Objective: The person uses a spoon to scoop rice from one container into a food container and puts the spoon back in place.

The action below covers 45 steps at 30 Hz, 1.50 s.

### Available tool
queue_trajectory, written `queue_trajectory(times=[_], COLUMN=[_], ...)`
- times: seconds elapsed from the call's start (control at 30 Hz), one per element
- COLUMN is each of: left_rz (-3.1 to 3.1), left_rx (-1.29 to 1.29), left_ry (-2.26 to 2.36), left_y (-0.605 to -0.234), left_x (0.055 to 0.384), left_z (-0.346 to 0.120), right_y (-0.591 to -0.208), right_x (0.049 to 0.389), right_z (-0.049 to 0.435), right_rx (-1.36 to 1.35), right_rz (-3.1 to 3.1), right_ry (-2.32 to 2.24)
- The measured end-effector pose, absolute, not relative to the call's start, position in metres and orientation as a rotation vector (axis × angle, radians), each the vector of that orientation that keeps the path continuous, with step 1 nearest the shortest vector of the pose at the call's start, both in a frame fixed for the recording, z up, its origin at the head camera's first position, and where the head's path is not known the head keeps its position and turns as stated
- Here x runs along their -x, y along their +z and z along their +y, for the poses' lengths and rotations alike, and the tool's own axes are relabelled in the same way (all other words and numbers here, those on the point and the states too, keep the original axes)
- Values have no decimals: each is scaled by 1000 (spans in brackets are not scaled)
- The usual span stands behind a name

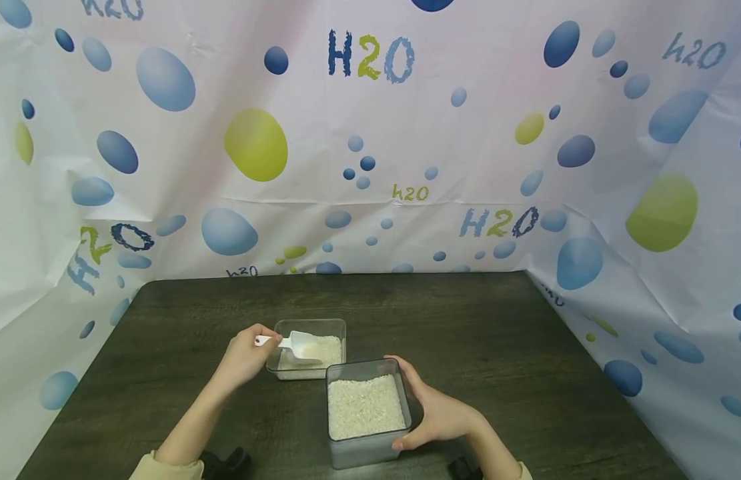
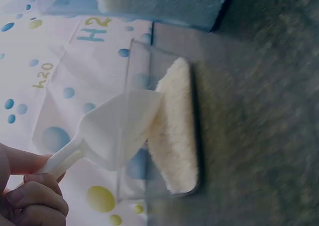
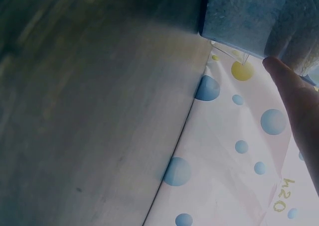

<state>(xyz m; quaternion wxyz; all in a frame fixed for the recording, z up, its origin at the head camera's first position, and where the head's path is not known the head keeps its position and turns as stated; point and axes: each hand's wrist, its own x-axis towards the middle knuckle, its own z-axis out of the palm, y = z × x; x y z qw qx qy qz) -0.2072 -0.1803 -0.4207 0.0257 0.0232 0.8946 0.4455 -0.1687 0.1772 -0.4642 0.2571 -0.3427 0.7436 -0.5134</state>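
My left hand (image 1: pixel 247 357) pinches the handle of a white plastic scoop (image 1: pixel 304 347). The scoop's blade dips into a low clear container (image 1: pixel 313 327) with white rice (image 2: pixel 177 131) in it; the left wrist view shows its tip against the rice. Nearer to me stands a taller, squarish clear container (image 1: pixel 364 453), filled with rice (image 1: pixel 365 408) almost to its rim. My right hand (image 1: pixel 436 410) grips this one from the right, thumb at the near corner and fingers at the far side. In the right wrist view only part of that hand shows, against the container's wall (image 3: pixel 239 22).
Both containers stand on a dark wood-grain table (image 1: pixel 496 347). Behind it and along its sides hangs a white sheet (image 1: pixel 346 233) printed with blue and green dots and "H2O" lettering. Dark straps (image 1: pixel 226 463) sit at the wrists.
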Motion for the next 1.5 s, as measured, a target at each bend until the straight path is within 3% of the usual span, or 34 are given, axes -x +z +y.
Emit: queue_trajectory(times=[0.77,1.23,1.5], left_rz=[2924,2644,2325], left_rx=[-288,-32,-205], left_ry=[1078,1748,2085], left_y=[-394,-400,-392], left_x=[205,187,173], left_z=[-206,-198,-189], right_y=[-467,-468,-467], right_x=[168,167,167], right_z=[177,177,176], right_rx=[926,924,920], right_rz=[2009,2016,2018], right_ry=[-1413,-1409,-1413])
